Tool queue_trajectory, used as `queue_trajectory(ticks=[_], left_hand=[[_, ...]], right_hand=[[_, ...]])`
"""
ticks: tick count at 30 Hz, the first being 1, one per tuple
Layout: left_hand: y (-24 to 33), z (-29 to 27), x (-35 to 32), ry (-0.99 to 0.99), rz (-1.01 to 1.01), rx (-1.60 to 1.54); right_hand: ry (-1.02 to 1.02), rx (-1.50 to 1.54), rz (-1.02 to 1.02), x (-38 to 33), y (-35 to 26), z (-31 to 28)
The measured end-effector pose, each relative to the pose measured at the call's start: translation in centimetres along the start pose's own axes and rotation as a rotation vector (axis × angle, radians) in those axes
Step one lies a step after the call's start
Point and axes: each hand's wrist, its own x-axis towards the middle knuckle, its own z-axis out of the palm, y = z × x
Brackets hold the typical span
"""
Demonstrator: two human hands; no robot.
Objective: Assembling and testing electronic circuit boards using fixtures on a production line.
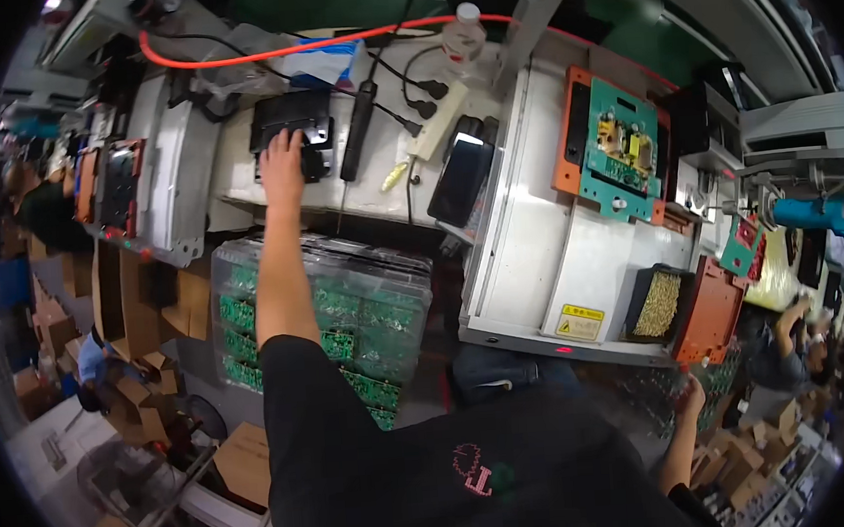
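Note:
My left arm reaches out over the white bench, and my left hand (281,164) lies on a flat black case-like object (290,116), fingers spread and palm down. Part of that object is covered by the hand. To its right lies a long black stick-shaped tool (359,131) with a cord. Low on the right, my right hand (688,399) hangs beside the machine, next to dim clear trays with green bits (712,380). Its fingers are small and partly hidden, and I cannot make out whether they hold anything.
Stacked clear trays of green circuit boards (337,309) stand below the bench. Right of it are a power strip (440,125), a phone (460,182) and a bottle (463,35). A circuit board sits in a green fixture (620,152); a black bin (655,303) holds small parts.

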Motion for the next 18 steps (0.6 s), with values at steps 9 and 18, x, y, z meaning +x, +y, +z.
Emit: queue_trajectory(ticks=[9,18], left_hand=[[-4.5,-7.1,2.5,0.248,0.155,-0.160],[24.2,-34.5,-6.3,0.450,0.247,-0.742]], right_hand=[[-0.070,-0.243,-0.013,-5.1,-1.5,3.6],[0.205,0.011,-0.334,-0.5,-0.4,1.1]])
